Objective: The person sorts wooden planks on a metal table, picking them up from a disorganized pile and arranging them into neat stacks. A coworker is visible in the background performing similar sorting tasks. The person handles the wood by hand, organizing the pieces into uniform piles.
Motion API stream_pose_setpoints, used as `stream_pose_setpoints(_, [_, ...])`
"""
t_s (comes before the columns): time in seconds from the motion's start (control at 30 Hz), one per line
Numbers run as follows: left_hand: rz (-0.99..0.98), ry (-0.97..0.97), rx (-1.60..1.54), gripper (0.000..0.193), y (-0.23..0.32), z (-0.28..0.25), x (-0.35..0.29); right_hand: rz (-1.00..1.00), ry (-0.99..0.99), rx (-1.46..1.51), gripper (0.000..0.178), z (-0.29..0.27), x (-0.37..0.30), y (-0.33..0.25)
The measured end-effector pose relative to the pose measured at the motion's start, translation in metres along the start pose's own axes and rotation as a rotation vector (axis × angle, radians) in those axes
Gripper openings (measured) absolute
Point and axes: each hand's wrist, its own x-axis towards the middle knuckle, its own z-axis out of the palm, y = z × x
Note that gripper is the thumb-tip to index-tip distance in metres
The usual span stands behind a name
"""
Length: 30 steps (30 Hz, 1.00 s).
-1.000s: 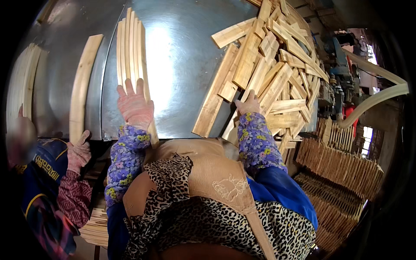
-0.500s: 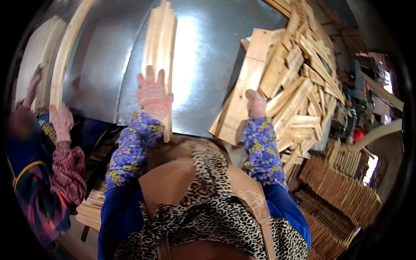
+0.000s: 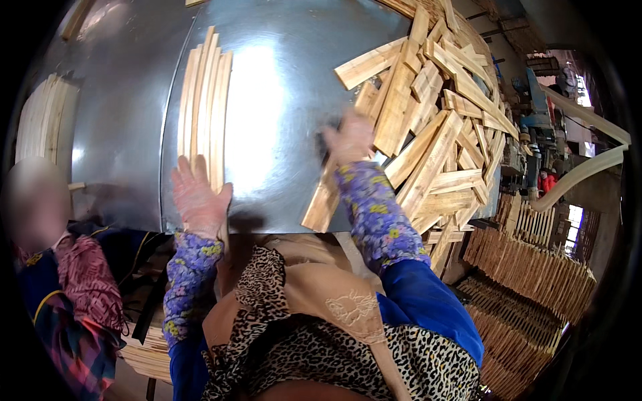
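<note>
My left hand [image 3: 200,200], in a pale pinkish glove, lies open with spread fingers at the near end of several narrow wooden strips [image 3: 206,107]. The strips lie side by side on the metal tabletop [image 3: 127,134], their far ends uneven. My right hand [image 3: 351,138] is blurred, its thumb stretched out to the left. It is over a flat wooden board [image 3: 321,204] that slants along the left side of a loose heap of wood pieces [image 3: 435,144]. The hand covers part of this board, and no grip on it shows.
At the left a co-worker [image 3: 90,281] sits or stands by a stack of pale boards [image 3: 47,113]. Stacked wood [image 3: 528,281] fills the lower right. Curved pale hoses [image 3: 585,174] and machinery [image 3: 535,127] are beyond the heap. More strips [image 3: 144,354] lie below the table edge.
The view has shifted. My right hand has moved left and away, off the wide board it touched. My left hand is nearer the strips' near end. The co-worker's hands are out of sight.
</note>
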Motion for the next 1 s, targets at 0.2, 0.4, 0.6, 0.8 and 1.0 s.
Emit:
stream_pose_setpoints(0.2, [0.052,-0.051,0.220,0.098,0.028,-0.021,0.007,0.500,0.207,0.028,0.091,0.027,0.042,0.185])
stream_pose_setpoints(0.4, [0.207,-0.257,-0.518,0.081,0.132,-0.015,0.023,0.396,-0.110,0.915,0.089,0.020,-0.049,0.126])
stream_pose_setpoints(0.6, [0.015,-0.891,-1.295,0.044,0.184,0.070,0.094,0.222,-0.573,1.121,0.066,0.019,-0.010,0.106])
stream_pose_setpoints(0.8, [-0.244,-0.645,-1.283,0.046,0.176,0.049,0.121,-0.038,0.541,0.071,0.060,-0.060,0.242,0.129])
stream_pose_setpoints(1.0, [-0.255,-0.595,-1.565,0.047,0.188,0.031,0.138,0.054,-0.016,-0.552,0.074,-0.068,0.430,0.259])
